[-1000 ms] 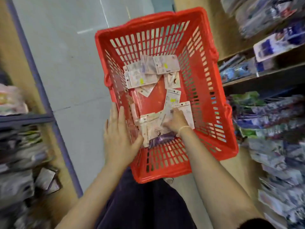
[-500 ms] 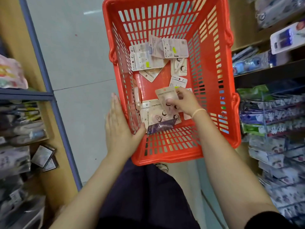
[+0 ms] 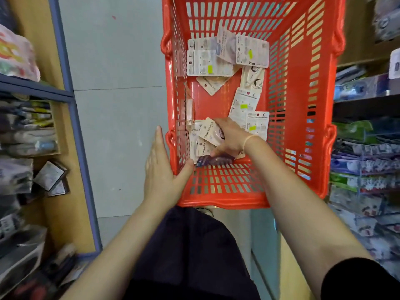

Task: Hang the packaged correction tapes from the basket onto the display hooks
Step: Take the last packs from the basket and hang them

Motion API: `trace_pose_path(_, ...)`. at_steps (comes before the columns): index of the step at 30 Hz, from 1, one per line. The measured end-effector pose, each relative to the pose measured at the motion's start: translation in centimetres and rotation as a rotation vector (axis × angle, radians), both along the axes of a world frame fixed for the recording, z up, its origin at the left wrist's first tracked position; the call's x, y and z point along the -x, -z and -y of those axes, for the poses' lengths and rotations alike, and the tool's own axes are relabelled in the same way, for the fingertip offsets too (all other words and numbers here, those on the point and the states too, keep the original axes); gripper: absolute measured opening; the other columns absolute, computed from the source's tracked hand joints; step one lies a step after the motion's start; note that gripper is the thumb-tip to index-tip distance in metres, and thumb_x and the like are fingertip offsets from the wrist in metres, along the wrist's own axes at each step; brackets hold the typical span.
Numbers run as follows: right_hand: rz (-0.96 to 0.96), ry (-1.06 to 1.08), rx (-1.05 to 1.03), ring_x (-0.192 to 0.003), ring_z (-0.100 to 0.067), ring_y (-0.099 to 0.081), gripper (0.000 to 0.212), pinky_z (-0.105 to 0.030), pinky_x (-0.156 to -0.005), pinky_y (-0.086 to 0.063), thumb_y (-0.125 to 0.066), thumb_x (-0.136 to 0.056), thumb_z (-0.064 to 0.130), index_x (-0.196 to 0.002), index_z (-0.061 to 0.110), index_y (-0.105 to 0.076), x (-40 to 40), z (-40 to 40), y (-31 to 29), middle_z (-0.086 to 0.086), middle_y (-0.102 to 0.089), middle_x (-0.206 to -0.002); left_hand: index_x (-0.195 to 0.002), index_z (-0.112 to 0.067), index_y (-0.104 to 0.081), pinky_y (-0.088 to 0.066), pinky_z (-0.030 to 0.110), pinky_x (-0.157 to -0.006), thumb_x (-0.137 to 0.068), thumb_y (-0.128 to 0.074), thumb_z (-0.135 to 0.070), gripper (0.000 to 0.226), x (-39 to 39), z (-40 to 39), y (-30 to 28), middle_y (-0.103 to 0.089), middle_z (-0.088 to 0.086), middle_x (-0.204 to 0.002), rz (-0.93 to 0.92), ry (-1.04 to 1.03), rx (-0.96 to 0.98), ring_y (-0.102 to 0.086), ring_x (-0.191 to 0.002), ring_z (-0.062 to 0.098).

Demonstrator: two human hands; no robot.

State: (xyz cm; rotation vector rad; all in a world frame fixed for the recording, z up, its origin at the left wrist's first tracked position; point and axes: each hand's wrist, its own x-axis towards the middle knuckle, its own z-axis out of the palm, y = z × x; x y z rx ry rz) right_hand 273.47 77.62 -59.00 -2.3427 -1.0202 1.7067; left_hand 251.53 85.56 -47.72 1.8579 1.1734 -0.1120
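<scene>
I see my right hand [image 3: 229, 137] gripping a cream carded tape pack [image 3: 211, 132] inside the red basket [image 3: 303, 105], left hand [image 3: 161, 169] flat, fingers straight, against its corner.

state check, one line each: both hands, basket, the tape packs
left hand: open, flat against the basket's outer corner, thumb on the rim
right hand: inside the basket, gripping a held pack
basket: upright, not empty
loose packs: lying on the basket floor, unhung
</scene>
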Motion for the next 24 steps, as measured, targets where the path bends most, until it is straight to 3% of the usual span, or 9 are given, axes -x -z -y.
trace_pose_path(5, 0.13, 0.006, 0.007, -0.126, -0.033, -0.047, 0.105, -0.042, -0.108, -0.04, -0.097, -0.057, 0.039, -0.139, 0.004, -0.041, -0.1, -0.1, 0.0, -0.013, -0.035, -0.14, -0.164, -0.019, -0.005, -0.021, 0.05, -0.126, -0.086, -0.054, -0.054, 0.099, 0.0, 0.7, -0.2, -0.018, 0.003, -0.17, 0.002, -0.034, -0.021, -0.019, -0.156, 0.019)
trace_pose_path(9, 0.183, 0.029, -0.072, -0.118, -0.032, -0.053, 0.098, -0.042, -0.098, -0.046, -0.096, -0.056, 0.042, -0.13, 0.008, -0.041, 0.6, 0.4, -0.3, -0.011, -0.047, -0.133, -0.164, -0.016, -0.012, -0.027, 0.055, -0.122, -0.086, -0.054, -0.051, 0.095, 0.5, 1.8, -0.1, -0.027, 0.007, -0.168, 0.03, -0.062, -0.045, -0.027, -0.154, 0.024)
trace_pose_path(12, 0.218, 0.066, -0.074, -0.099, -0.03, -0.06, 0.086, -0.039, -0.08, -0.047, -0.096, -0.056, 0.046, -0.113, 0.015, -0.039, 0.5, 1.1, -0.6, -0.008, -0.06, -0.113, -0.163, -0.015, -0.016, -0.03, 0.055, -0.12, -0.086, -0.054, -0.048, 0.092, 0.5, 2.4, 0.1, -0.032, 0.007, -0.165, 0.051, -0.097, -0.062, -0.031, -0.151, 0.025)
trace_pose_path(15, 0.183, 0.211, -0.173, -0.094, -0.026, -0.056, 0.072, -0.037, -0.078, -0.045, -0.091, -0.067, 0.043, -0.112, 0.012, -0.043, 0.1, 1.4, -1.1, -0.006, -0.056, -0.109, -0.162, -0.015, -0.02, -0.032, 0.053, -0.12, -0.086, -0.052, -0.045, 0.088, 0.4, 2.5, 0.3, -0.037, 0.008, -0.161, 0.079, -0.114, -0.079, -0.036, -0.147, 0.025)
trace_pose_path(18, 0.214, 0.322, -0.285, -0.093, -0.019, -0.05, 0.034, -0.03, -0.082, -0.04, -0.075, -0.088, 0.026, -0.112, 0.011, -0.055, -0.5, 1.4, -1.9, -0.004, -0.052, -0.111, -0.162, -0.015, -0.023, -0.031, 0.047, -0.121, -0.084, -0.048, -0.045, 0.087, 0.4, 2.6, 0.4, -0.039, 0.007, -0.16, 0.102, -0.114, -0.092, -0.038, -0.146, 0.023)
trace_pose_path(20, 0.152, 0.397, -0.302, -0.089, -0.017, -0.054, 0.019, -0.03, -0.078, -0.045, -0.071, -0.09, 0.016, -0.105, 0.018, -0.06, -1.2, 1.5, -2.9, 0.0, -0.059, -0.102, -0.161, -0.015, -0.024, -0.031, 0.046, -0.121, -0.085, -0.051, -0.04, 0.084, 0.4, 2.5, 0.4, -0.04, 0.007, -0.159, 0.108, -0.119, -0.093, -0.038, -0.145, 0.024)
trace_pose_path(24, -0.131, 0.342, -0.261, -0.085, -0.003, -0.059, 0.021, -0.013, -0.078, -0.05, -0.076, -0.087, 0.01, -0.106, 0.015, -0.068, -1.6, 2.2, -5.1, 0.008, -0.065, -0.094, -0.161, -0.014, -0.027, -0.034, 0.049, -0.118, -0.086, -0.057, -0.029, 0.082, 0.3, 2.6, 0.2, -0.044, 0.01, -0.155, 0.105, -0.127, -0.091, -0.042, -0.141, 0.026)
